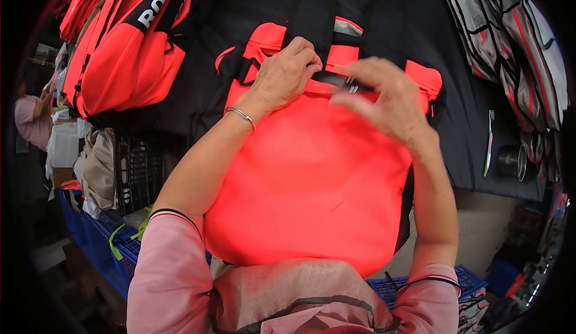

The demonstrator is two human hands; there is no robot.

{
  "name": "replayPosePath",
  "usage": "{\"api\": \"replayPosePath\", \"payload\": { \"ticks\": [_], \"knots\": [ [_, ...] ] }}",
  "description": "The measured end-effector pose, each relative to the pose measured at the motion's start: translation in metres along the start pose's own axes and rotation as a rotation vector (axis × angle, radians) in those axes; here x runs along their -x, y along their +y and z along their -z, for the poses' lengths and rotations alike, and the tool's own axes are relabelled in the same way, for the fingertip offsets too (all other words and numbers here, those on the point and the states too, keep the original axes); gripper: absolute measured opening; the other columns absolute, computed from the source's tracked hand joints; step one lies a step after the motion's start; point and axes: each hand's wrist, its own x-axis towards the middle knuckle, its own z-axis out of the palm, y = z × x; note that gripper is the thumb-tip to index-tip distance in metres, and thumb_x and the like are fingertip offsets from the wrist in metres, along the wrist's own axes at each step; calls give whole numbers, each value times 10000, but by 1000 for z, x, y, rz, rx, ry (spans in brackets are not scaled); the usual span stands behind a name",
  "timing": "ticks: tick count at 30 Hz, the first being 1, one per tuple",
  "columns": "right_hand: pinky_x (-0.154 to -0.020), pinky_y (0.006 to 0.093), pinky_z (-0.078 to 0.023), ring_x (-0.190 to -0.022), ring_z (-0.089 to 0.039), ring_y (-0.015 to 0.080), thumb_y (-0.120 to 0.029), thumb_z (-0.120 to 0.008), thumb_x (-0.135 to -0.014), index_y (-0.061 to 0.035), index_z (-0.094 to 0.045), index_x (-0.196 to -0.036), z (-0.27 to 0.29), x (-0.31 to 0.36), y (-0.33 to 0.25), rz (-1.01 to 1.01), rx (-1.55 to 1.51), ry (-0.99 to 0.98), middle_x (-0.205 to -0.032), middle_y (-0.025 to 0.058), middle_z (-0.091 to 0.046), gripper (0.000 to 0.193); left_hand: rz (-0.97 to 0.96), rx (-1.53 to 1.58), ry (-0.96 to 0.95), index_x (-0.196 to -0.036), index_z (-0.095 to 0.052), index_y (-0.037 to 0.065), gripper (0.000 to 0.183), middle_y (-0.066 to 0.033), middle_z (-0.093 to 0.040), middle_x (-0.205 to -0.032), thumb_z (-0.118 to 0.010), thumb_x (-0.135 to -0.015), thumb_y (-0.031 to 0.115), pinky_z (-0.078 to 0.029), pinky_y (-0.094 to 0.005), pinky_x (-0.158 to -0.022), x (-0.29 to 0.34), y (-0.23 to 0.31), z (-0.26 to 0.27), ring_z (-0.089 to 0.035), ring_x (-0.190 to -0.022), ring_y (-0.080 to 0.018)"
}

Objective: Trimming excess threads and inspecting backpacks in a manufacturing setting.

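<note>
Head view: your left hand [288, 73] and right hand [382, 91] are both over the upper edge of a bright red bag [312, 190], which lies broad side up, its rounded end toward your body. Behind that edge, black straps [313, 10] run away from you over a dark work surface [462, 124].

Step in hand, as judged: fine handling at the bag's upper edge, between the two red side tabs. You appear to be attending to a small black piece [352, 86] with pale marks; whether it is a fastening, a strap end or a tool cannot be told.

Grip, left: fingers curled, with thumb and forefinger close together at the edge. What they pinch, if anything, is hidden. Grip, right: thumb and fingers are spread, with the black piece in the gap between them. The hand is blurred, so firm contact cannot be confirmed.

Position: the bag's main panel lies on your side of both hands, and the black piece sits just right of your left fingertips.

Next move, in this inspector's judgement: it calls for the left hand to steady the edge while the right closes squarely on the black piece, keeping the red fabric free of creases.
</note>
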Motion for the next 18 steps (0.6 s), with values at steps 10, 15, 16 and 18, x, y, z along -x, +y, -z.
{"api": "replayPosePath", "payload": {
  "ticks": [10, 15, 16, 18],
  "knots": [
    [-678, 359, -483, -769, -601, 210, -367, -709, -863, -71, -662, -958, -10, -31, 37, -9, 391, 29, -760, 23, -649, 314, 42, 79, 37, -925, -571, 13, 73, -80, -536, -1018, -634, -888, 15, -510, -364, -667, 5, 3, -2, -628, -790, -260],
    [-725, 334, -455, -813, -610, 194, -339, -713, -855, -83, -646, -904, -10, -32, 37, 55, 423, -112, -776, 21, -660, 269, 32, 65, 54, -932, -567, 20, 75, -79, -529, -1008, -630, -891, 16, -505, -368, -669, 5, 3, -2, -614, -785, -260],
    [-737, 329, -447, -829, -609, 190, -337, -713, -854, -85, -640, -890, -13, -33, 38, 74, 402, -142, -776, 17, -660, 265, 31, 65, 51, -932, -567, 20, 75, -79, -529, -1008, -630, -891, 16, -505, -368, -669, 5, 3, -2, -614, -785, -260],
    [-749, 325, -438, -845, -609, 186, -334, -713, -854, -87, -634, -877, -16, -35, 42, 95, 380, -172, -775, 13, -660, 261, 53, 66, 45, -933, -568, 22, 74, -80, -528, -1007, -630, -892, 18, -506, -369, -677, 5, 3, -3, -614, -786, -265]
  ]
}}
